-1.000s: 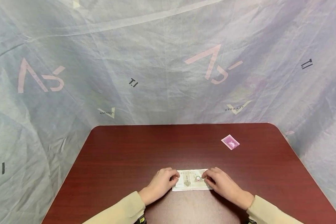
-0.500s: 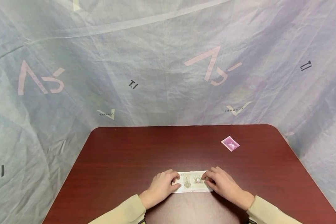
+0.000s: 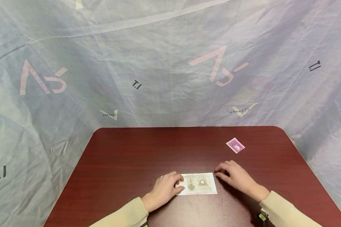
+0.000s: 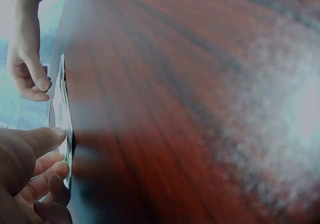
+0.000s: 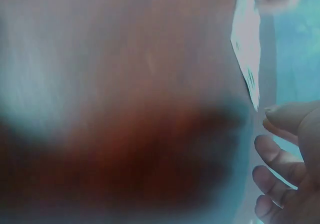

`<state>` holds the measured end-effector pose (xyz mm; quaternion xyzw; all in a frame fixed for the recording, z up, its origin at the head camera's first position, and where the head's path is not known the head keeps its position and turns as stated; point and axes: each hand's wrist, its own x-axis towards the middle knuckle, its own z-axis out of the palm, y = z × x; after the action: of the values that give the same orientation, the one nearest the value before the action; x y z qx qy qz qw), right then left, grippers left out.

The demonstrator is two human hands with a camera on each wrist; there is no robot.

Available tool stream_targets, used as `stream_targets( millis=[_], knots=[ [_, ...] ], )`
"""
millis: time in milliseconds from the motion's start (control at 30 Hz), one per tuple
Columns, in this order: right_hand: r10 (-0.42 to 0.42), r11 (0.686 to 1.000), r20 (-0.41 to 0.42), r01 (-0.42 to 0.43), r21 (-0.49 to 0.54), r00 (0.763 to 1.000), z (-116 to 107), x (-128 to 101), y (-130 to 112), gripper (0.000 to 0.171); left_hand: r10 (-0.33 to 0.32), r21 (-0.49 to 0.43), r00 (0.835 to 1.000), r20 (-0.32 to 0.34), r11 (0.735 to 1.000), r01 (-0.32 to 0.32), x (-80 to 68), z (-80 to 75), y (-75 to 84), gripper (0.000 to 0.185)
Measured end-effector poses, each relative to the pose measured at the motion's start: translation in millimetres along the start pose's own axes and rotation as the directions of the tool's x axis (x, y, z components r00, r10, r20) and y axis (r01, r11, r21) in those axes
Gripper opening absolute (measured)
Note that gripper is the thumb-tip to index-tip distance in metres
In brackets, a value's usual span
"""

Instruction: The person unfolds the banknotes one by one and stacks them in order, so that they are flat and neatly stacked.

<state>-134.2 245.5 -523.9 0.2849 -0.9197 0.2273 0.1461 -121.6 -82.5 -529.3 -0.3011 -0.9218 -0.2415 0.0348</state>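
A stack of pale paper banknotes (image 3: 201,183), the top one printed with a 1, lies flat on the table in front of me. My left hand (image 3: 162,191) holds its left end with curled fingers. In the left wrist view, the thumb and fingers touch the layered edges of the stack (image 4: 62,96). Just past the right end is my right hand (image 3: 238,179), its fingers loosely bent and holding nothing. The right wrist view shows a gap between that hand (image 5: 290,159) and the corner of the notes (image 5: 248,58).
A small pink-purple rectangular card or note (image 3: 235,145) lies farther back on the right. The dark red wooden table (image 3: 147,145) has rounded far corners. Grey printed fabric (image 3: 159,63) hangs behind it and at both sides.
My right hand has let go of the right end of the banknotes and moved right and slightly away. The left hand stays at the left end; its thumb and index finger have spread slightly.
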Motion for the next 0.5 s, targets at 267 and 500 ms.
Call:
stream_targets(
  millis=[267,500],
  knots=[
    [0.165,0.986,-0.013,-0.166,-0.025,0.986,-27,10,58,0.011,-0.006,-0.002,1.0,0.013,1.0,0.006,0.8,-0.2,-0.1,0.02],
    [0.347,0.936,0.041,-0.344,-0.071,0.937,-44,16,91,0.008,-0.017,-0.011,1.0,0.023,1.0,0.018,1.5,-0.9,0.5,0.021]
  ],
)
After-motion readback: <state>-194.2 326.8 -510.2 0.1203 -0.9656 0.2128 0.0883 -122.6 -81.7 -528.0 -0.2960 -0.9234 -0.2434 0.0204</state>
